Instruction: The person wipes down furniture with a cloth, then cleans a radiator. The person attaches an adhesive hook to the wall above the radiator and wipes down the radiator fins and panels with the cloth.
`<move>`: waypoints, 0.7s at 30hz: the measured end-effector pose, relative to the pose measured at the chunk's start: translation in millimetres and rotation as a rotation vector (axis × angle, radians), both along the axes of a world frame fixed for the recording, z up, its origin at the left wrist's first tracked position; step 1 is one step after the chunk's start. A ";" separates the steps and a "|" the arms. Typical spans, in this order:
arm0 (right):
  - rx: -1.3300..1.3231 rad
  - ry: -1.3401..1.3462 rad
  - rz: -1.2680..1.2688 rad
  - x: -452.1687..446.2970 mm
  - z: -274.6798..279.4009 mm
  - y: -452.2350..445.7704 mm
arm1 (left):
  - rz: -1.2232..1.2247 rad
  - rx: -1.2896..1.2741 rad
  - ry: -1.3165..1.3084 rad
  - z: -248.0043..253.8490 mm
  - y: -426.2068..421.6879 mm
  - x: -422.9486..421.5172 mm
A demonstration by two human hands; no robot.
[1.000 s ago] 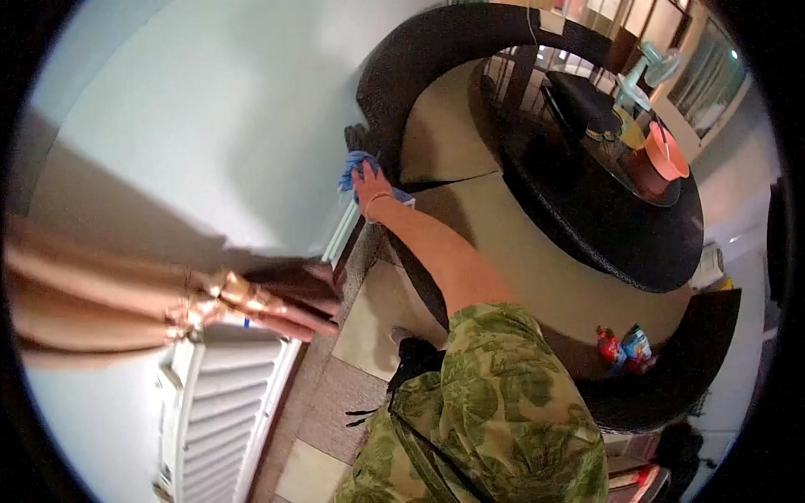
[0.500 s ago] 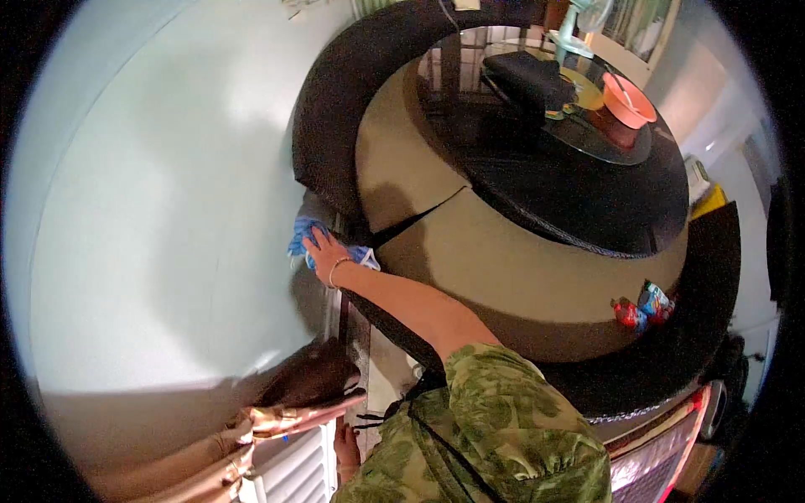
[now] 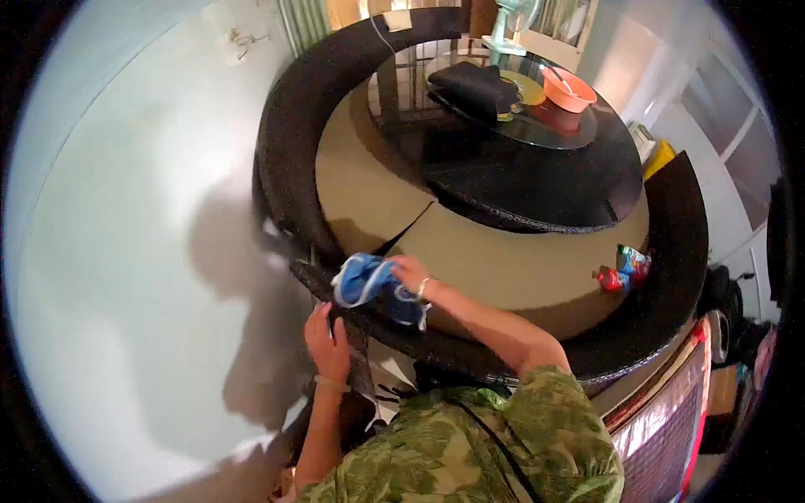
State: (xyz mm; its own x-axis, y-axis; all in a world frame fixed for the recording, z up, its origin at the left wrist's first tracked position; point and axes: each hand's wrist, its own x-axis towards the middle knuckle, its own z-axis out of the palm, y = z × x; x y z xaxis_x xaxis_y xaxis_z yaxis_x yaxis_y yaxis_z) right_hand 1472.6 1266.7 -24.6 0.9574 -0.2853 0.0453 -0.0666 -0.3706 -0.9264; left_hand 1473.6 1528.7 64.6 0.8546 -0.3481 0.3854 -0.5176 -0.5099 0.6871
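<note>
A blue cloth with white edges (image 3: pixel 362 281) hangs from my right hand (image 3: pixel 411 274), whose fingers are closed on it over the dark rim of the round sofa (image 3: pixel 289 180). Just below and left of the cloth, my left hand (image 3: pixel 327 339) is raised beside the sofa's outer edge. Its thumb and fingers are apart, and a small gap separates it from the cloth. A bracelet circles each wrist.
A round black glass table (image 3: pixel 520 180) bears an orange bowl (image 3: pixel 568 90), a folded black item (image 3: pixel 474 90) and a pale green fan (image 3: pixel 506 38). Red and blue packets (image 3: pixel 625 270) lie on the beige seat (image 3: pixel 503 260). A white wall (image 3: pixel 126 251) borders the left.
My right hand has lifted the cloth from the gap by the wall onto the sofa's rim. My left hand has come up beside it. The view has shifted, showing more of the room.
</note>
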 end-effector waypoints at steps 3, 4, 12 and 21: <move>0.100 0.354 -0.427 -12.5 35.5 -50.7 | -0.151 0.173 -0.204 0.8 -29.5 33.2; 0.112 0.360 -0.455 -12.9 28.4 -75.4 | -0.254 0.257 -0.172 -5.6 -35.9 46.0; 1.120 -0.149 -0.670 -9.6 83.7 -231.6 | -0.532 0.466 -0.127 -26.1 -54.3 82.5; -0.236 0.336 -1.212 -72.6 -27.2 -337.5 | -0.613 0.777 0.124 6.8 -61.2 98.2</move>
State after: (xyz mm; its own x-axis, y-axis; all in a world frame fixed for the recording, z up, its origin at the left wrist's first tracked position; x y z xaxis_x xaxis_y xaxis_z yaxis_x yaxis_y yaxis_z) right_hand 1400.1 929.2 -51.8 0.0657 -0.9976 0.0216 -0.6922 -0.0612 -0.7191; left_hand 1571.9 1467.5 71.4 0.4618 -0.8601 -0.2167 -0.7888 -0.5099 0.3431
